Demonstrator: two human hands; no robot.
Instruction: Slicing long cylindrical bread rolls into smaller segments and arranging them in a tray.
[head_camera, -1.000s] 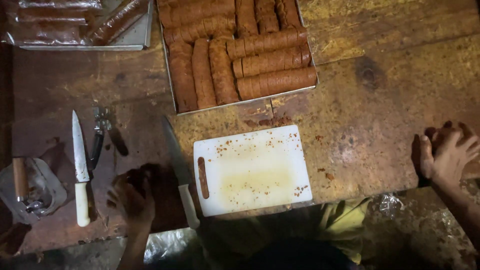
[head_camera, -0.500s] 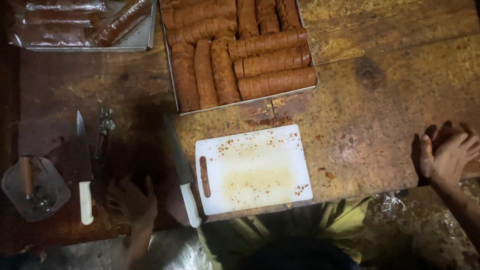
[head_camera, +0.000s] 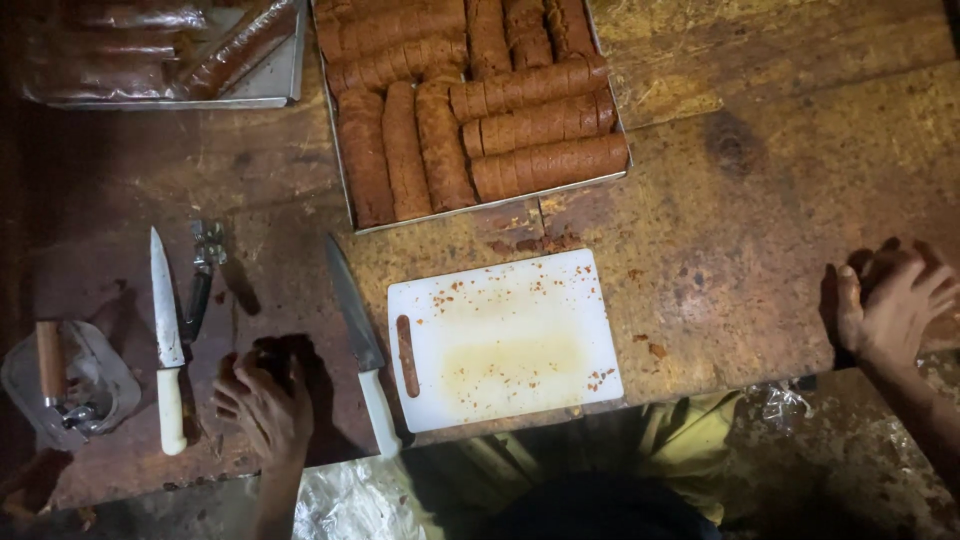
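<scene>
My left hand (head_camera: 262, 405) rests on the wooden table (head_camera: 760, 180) near its front edge, fingers loosely apart, holding nothing. It lies between two white-handled knives: a short one (head_camera: 166, 335) to its left and a long one (head_camera: 360, 345) to its right. My right hand (head_camera: 890, 310) lies open on the table's right edge, holding nothing. A white cutting board (head_camera: 505, 340) speckled with reddish crumbs sits between the hands.
A metal tray (head_camera: 480, 205) of several brown rolled logs stands behind the board. Another tray (head_camera: 250, 90) with wrapped rolls is at the back left. Pliers (head_camera: 200, 280) lie by the short knife. A small dish (head_camera: 95, 375) with a wooden-handled tool sits far left.
My left hand has shifted slightly toward the table's front edge between the knives. My right hand stays at the right edge.
</scene>
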